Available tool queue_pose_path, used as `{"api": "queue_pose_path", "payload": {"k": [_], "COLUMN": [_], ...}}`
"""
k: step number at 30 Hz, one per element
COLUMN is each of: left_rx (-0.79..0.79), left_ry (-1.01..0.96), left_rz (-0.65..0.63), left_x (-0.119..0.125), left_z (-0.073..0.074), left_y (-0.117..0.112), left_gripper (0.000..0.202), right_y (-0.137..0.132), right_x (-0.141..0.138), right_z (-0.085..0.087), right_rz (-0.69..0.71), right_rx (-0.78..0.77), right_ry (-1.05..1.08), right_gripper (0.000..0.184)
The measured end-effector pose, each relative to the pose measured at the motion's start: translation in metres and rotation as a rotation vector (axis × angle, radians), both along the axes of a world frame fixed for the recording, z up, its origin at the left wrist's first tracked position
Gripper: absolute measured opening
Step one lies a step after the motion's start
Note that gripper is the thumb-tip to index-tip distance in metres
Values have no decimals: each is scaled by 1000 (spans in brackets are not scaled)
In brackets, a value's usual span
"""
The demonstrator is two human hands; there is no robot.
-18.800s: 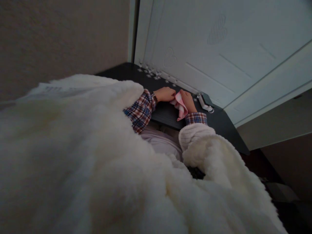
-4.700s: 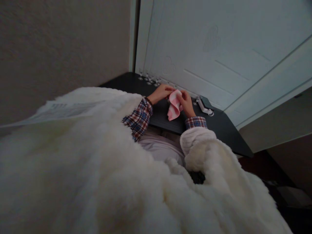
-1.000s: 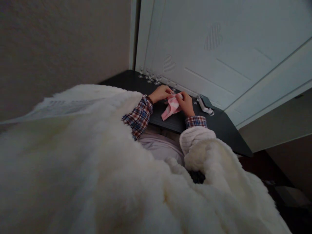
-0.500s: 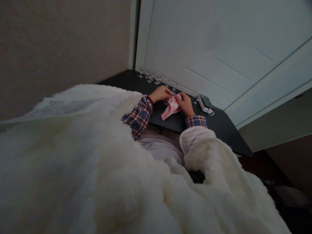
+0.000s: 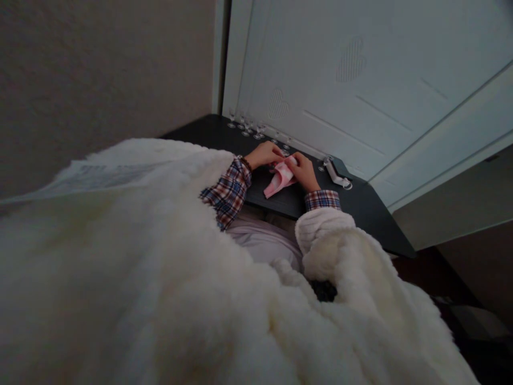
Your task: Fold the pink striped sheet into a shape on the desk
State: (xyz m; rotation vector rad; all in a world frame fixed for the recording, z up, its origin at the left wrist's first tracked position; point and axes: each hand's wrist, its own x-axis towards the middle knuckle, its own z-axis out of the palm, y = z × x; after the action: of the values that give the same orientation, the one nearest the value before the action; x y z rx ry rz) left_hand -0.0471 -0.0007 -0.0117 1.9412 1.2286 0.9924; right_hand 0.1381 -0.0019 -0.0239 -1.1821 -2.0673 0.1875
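A pink and white cloth [image 5: 281, 177] hangs from the fingers of my right hand [image 5: 303, 172], its loose end drooping over the black tabletop [image 5: 264, 201]. Close against the cloth's upper part is my left hand [image 5: 266, 154], fingers bent together in a pinch. What the left fingers hold is hidden at their tips, where a bit of red shows. Just beyond the hands several small clear stemmed glasses [image 5: 258, 131] stand in a row along the table's back edge.
Right of my hands lies a white device with a ring strap [image 5: 335, 175], a dark flat block [image 5: 340, 168] against it. A white panel with embossed hearts [image 5: 320, 96] rises behind the table. A wall [image 5: 108, 69] is at the left.
Both hands stay in nearly the same place. The cloth's lower end has shifted slightly, and the left fingers have moved a little at the cloth.
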Motion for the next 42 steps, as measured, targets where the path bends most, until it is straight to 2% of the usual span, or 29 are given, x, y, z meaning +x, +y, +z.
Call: {"api": "queue_pose_path", "payload": {"k": [8,24,42], "left_rx": [2,-1,-33], "left_ry": [16,8,-21], "left_rz": [1,-15,-14], "left_x": [1,1,2], "left_z": [0,0,1], "left_y": [0,-1,-3], "left_gripper": [23,22,24], "right_y": [-3,-10,-8], "right_x": [-1,-4,-2], "right_z": [2,6,4], "right_rz": [-15,-31,-13], "right_rx": [19,-13,9], "right_ry": [57,43,53], "right_gripper": [28,26,26]}}
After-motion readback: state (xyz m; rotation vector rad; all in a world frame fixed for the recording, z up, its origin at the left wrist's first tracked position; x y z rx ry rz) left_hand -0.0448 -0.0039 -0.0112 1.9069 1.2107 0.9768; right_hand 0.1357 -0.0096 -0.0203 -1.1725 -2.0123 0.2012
